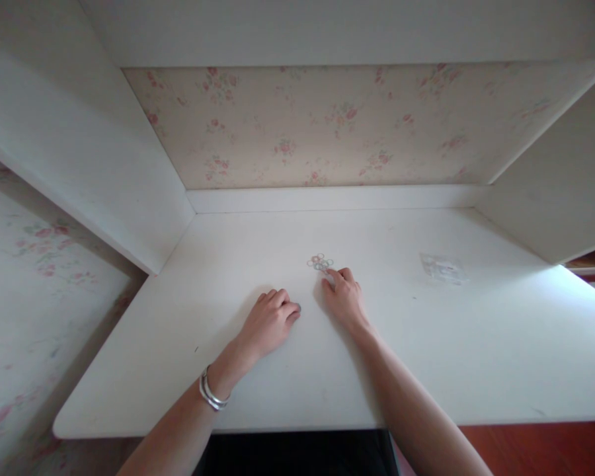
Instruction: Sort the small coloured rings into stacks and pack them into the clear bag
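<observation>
A small pile of thin rings [320, 263], some pale pinkish and some grey-green, lies on the white desk. They look like small bands, but their material is too fine to make out. At the near right edge of the pile is my right hand [344, 297], its index fingertip touching the rings and the thumb a little apart from it. My left hand [270, 320] rests lower and to the left, fingers curled. Between its thumb and fingers sticks out a small dark grey thing [299, 308], mostly hidden. A silver bracelet [209, 391] circles my left wrist.
To the right lies a clear plastic bag [444, 269] with pale contents. White side panels [129, 165] and a low back ledge [337, 198] bound the desk [476, 357]. A small dark speck [414, 298] marks its surface. Below the front edge is something black [297, 453].
</observation>
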`<state>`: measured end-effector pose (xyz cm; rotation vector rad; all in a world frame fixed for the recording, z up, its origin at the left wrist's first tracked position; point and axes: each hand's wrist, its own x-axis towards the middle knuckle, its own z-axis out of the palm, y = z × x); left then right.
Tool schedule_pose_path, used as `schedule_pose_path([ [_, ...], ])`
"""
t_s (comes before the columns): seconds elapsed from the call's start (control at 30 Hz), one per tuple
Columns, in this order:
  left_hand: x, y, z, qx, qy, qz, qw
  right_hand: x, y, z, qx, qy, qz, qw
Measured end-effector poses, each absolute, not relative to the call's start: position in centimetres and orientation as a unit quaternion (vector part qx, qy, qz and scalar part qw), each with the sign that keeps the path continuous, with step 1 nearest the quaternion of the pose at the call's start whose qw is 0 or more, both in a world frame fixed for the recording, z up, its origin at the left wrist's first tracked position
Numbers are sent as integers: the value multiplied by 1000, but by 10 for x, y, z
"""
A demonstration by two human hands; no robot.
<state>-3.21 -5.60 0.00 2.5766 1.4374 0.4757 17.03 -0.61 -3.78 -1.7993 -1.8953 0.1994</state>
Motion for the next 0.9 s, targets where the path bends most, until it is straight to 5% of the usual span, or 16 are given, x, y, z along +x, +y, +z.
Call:
schedule_pose_path([
  [0.37,-28,-53,-3,860,485,147,50,156,-3,-21,-645,-744,36,169],
  [0.9,-30,-54,-4,854,489,162,65,159,0,-31,-617,-752,92,213],
])
